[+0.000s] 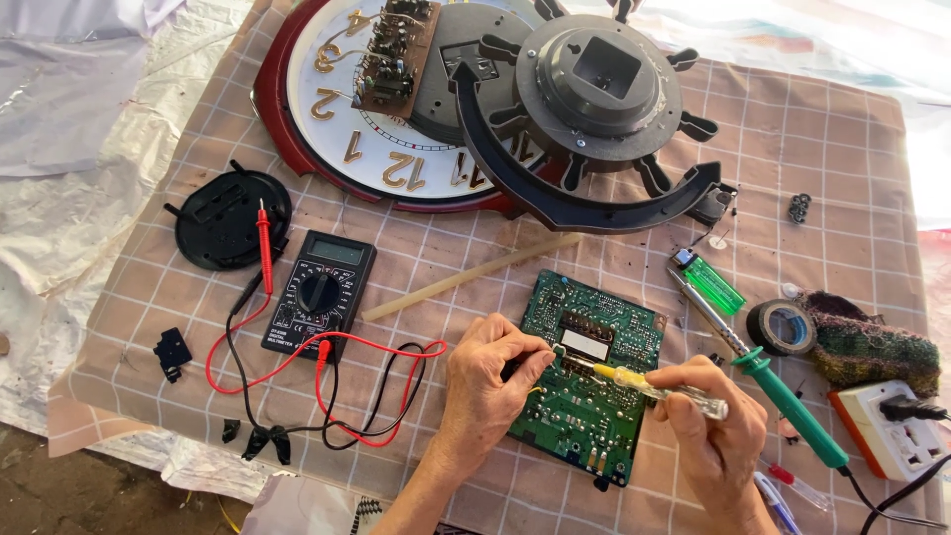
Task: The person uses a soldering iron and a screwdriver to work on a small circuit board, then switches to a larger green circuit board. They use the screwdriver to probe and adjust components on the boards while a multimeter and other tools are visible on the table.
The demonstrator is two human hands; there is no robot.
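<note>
**Probing the green board with a steady tip**

Head view: the person's left hand (487,381) is lying over the near left edge of the green rectangular printed circuit board (586,374), its fingers (523,355) curled and pressed down on the board. The right hand (715,431) is pinching a slim yellow-and-clear plastic screwdriver (649,388) between thumb and fingertips, the shaft running leftward so its tip is meeting the board near the middle, just beside the left fingertips.

To do this well, I judge that the left hand should be pinning the board flat on the checked cloth tabletop (812,129) so it cannot skate, while the right is keeping a light, low grip (too much force could slip the tip across the small parts).

The board is lying between both hands, under the left fingers and touching the tool's tip. A green-handled soldering iron (783,396) is resting just right of the right hand, and a black digital multimeter (319,292) with red and black leads is sitting well to the left.
</note>
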